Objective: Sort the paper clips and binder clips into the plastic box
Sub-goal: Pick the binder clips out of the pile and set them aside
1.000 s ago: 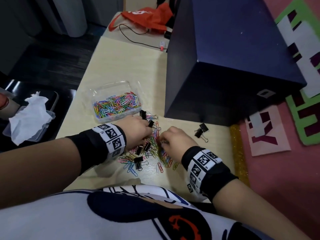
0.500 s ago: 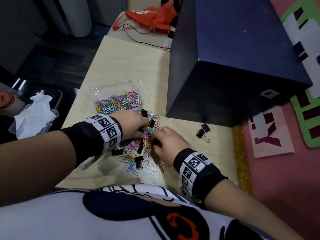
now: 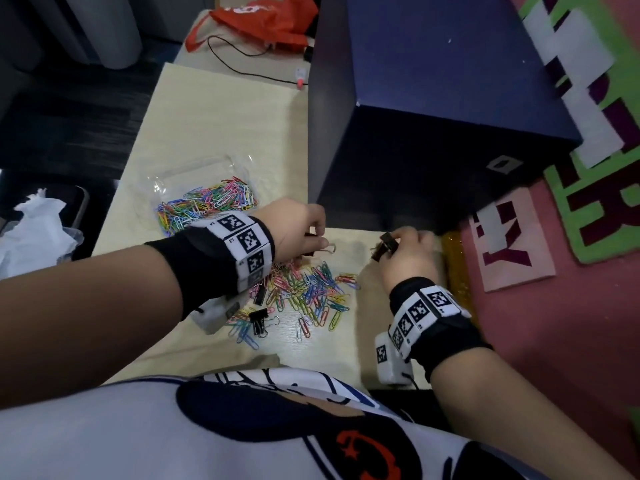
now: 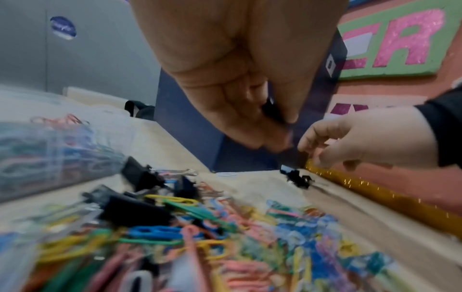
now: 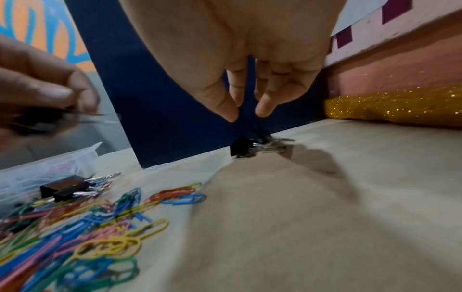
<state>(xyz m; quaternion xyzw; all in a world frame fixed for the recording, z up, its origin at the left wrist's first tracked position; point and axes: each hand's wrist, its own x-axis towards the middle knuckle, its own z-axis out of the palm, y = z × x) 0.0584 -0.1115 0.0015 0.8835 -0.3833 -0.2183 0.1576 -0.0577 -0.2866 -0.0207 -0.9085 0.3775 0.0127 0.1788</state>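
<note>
A clear plastic box point(image 3: 239, 166) holding coloured paper clips point(image 3: 207, 206) sits on the table at the left. Nearer me lies a loose pile of paper clips point(image 3: 304, 289) with black binder clips point(image 3: 258, 320) among them. My left hand point(image 3: 320, 237) hovers above the pile's far edge, its fingers curled round a black binder clip point(image 3: 325, 249) with silver handles. My right hand point(image 5: 247, 117) hangs just over two binder clips point(image 5: 243, 148) by the blue box's foot. Its thumb and fingers point down, slightly apart, holding nothing.
A big dark blue box point(image 3: 433, 116) stands right behind the clips. A gold glitter strip point(image 3: 453, 268) and a pink lettered board point(image 3: 512, 244) border the table on the right. Crumpled tissue point(image 3: 31, 230) lies off the left edge. A red bag point(image 3: 270, 19) and a cable lie far back.
My right hand has left the pile and moved right to the two binder clips by the blue box. My left hand has risen from the pile with a binder clip.
</note>
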